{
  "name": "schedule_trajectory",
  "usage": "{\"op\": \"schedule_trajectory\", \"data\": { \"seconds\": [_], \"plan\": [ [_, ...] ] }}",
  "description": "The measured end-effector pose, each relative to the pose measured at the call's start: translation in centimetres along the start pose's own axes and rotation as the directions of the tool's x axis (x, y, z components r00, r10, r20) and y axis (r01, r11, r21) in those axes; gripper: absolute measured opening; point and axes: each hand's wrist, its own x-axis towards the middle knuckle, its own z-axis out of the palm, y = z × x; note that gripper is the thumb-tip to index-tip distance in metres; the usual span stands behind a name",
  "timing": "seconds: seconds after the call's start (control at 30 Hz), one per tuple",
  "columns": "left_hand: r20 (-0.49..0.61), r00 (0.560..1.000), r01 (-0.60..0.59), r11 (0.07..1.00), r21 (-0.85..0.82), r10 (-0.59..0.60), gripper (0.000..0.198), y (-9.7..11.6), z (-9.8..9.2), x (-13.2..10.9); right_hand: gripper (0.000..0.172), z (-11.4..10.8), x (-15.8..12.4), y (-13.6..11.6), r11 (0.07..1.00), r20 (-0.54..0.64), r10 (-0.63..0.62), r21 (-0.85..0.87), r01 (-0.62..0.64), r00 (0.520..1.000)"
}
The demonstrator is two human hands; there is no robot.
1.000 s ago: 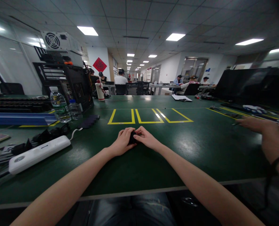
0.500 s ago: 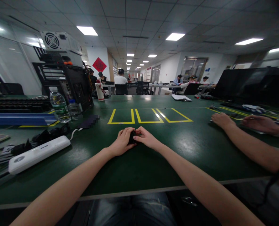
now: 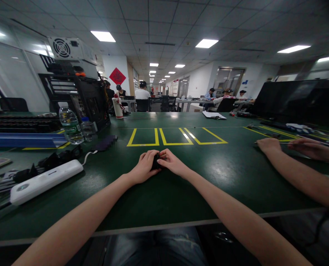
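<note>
Close to the table's middle, a small black object (image 3: 156, 161) sits between my two hands; its kind cannot be made out, as fingers cover most of it. My left hand (image 3: 144, 167) is closed round its left side, the fingers curled over the top. From the right, my right hand (image 3: 172, 162) grips the same object with thumb and fingertips. Both hands rest low at the green tabletop (image 3: 170, 201). Just beyond them, yellow tape outlines (image 3: 175, 143) mark the surface.
On the left lie a white power strip (image 3: 46, 181) and black cables, with a water bottle (image 3: 70, 125) and a computer case (image 3: 89, 99) behind. A co-worker's hands (image 3: 270, 146) are at the right. A clipboard (image 3: 214, 115) lies at the far edge.
My hands and the black object stay almost in place. At the right, the co-worker's hands have shifted slightly to the right.
</note>
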Motion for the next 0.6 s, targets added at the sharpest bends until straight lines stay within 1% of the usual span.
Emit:
{"op": "schedule_trajectory", "data": {
  "seconds": [0.07, 0.13, 0.23, 0.37, 0.5, 0.6],
  "plan": [
    [-0.003, 1.0, 0.005, 1.0, 0.001, -0.005, 0.055, -0.01, 0.05, 0.01, 0.032, 0.0, 0.1, 0.15, 1.0, -0.009, 0.018, -0.009, -0.019, 1.0],
    [-0.004, 1.0, 0.007, 1.0, 0.001, -0.007, 0.055, -0.01, 0.07, 0.0, 0.031, -0.02, 0.15, 0.16, 1.0, -0.001, 0.021, -0.013, -0.021, 1.0],
    [0.002, 1.0, 0.007, 1.0, 0.0, -0.007, 0.056, 0.01, 0.05, -0.01, 0.028, -0.1, 0.11, 0.02, 1.0, 0.017, -0.009, 0.007, 0.009, 1.0],
    [0.007, 1.0, 0.007, 1.0, -0.002, -0.007, 0.055, 0.03, -0.01, -0.02, 0.032, -0.21, -0.05, -0.14, 0.998, 0.042, -0.039, 0.041, 0.038, 0.998],
    [0.016, 1.0, 0.008, 1.0, 0.002, -0.008, 0.057, 0.03, -0.03, -0.05, 0.025, -0.29, -0.14, -0.3, 0.998, 0.005, -0.041, -0.039, 0.041, 0.999],
    [0.018, 1.0, 0.012, 1.0, 0.002, -0.012, 0.056, 0.06, -0.07, -0.07, 0.025, -0.34, -0.22, -0.49, 0.998, 0.004, -0.027, -0.053, 0.027, 1.0]
  ]
}}
